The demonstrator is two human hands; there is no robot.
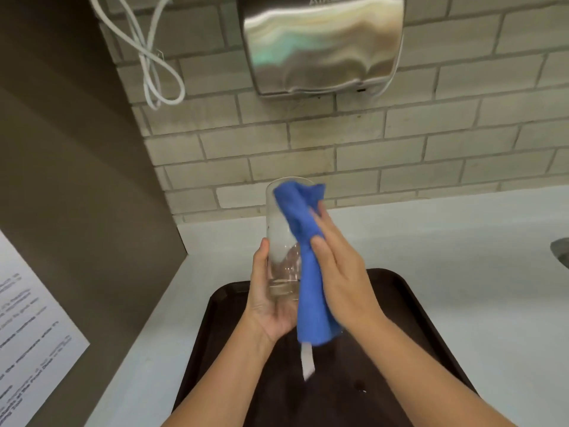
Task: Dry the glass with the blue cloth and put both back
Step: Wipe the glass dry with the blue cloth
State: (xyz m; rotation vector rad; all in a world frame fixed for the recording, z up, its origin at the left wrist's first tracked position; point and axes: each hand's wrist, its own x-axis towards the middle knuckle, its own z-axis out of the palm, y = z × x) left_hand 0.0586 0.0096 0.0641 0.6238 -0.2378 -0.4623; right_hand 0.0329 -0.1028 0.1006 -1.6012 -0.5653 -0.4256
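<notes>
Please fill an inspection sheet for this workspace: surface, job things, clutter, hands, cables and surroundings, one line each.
Surface: white counter with a dark brown tray on it; a few small droplets on the tray.
Job things: clear glass held up over the tray; blue cloth draped over its rim and down its side, white tag hanging below.
Clutter: nothing seen.
Hands: left hand grips the base of the glass; right hand presses the cloth flat against the glass.
Cables: white cord looped on the wall, upper left.
Surroundings: grey brick wall, steel hand dryer above, printed notice on the left panel, metal edge at far right.
</notes>
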